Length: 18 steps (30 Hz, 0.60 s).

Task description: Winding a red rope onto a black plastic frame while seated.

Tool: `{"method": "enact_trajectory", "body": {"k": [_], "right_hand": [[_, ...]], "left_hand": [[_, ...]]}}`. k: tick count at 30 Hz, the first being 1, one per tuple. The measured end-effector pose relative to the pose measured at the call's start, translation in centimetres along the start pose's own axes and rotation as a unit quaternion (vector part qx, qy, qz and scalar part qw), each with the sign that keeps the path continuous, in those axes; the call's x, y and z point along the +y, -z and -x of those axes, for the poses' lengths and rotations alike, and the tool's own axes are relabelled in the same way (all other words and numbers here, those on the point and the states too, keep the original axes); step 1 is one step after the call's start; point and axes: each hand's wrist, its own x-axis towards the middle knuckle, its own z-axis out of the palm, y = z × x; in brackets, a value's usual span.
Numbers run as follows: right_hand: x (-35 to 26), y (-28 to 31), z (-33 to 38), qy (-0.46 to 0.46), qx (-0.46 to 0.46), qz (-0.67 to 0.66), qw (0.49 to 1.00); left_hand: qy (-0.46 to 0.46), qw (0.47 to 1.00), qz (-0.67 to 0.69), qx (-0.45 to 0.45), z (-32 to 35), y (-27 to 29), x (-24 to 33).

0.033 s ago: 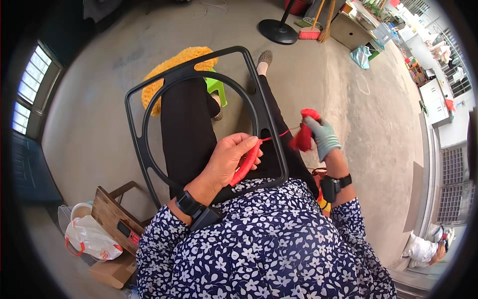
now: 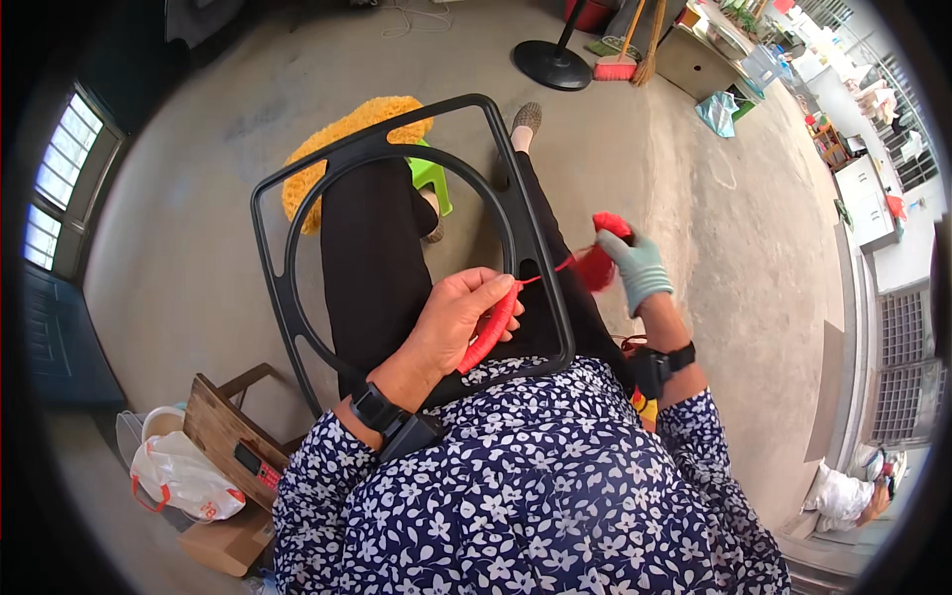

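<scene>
Across my lap lies a black frame [image 2: 508, 223], a rounded rectangle with a large ring inside. Part of the ring's near right curve is covered by tight turns of red cord [image 2: 488, 332]. My left hand [image 2: 461, 315], bare, is closed around this wrapped part, with the thumb on its upper end. From there a strand runs right, past the frame's side bar, to a bundle of red cord [image 2: 597, 268]. My right hand [image 2: 640, 266], in a grey-green glove, grips that bundle beyond the bar. The bundle is blurred, and some right fingers are hidden.
A fluffy yellow cover [image 2: 342, 139] and a green stool [image 2: 428, 178] are beyond the frame. At left, a wooden seat [image 2: 223, 426] carries a red phone [image 2: 260, 464], beside a white bag [image 2: 183, 474]. A round black stand base [image 2: 551, 65] and a broom [image 2: 615, 67] stand far off.
My right hand has shifted slightly left with the red bundle, nearer the frame. My left hand and the frame stay nearly in place.
</scene>
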Motion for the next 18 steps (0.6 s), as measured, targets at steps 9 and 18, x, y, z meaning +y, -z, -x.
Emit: {"method": "enact_trajectory", "body": {"k": [9,18], "right_hand": [[-2.4,-8.9,-0.1,-0.175,-0.269,-0.327,0.889],[-5.5,-7.4,2.7,-0.206,-0.466,-0.443,0.738]], "left_hand": [[0.025,0.998,0.004,-0.061,0.0,-0.6,0.0],[0.004,0.998,0.046,-0.046,-0.8,0.5,-1.2]]}}
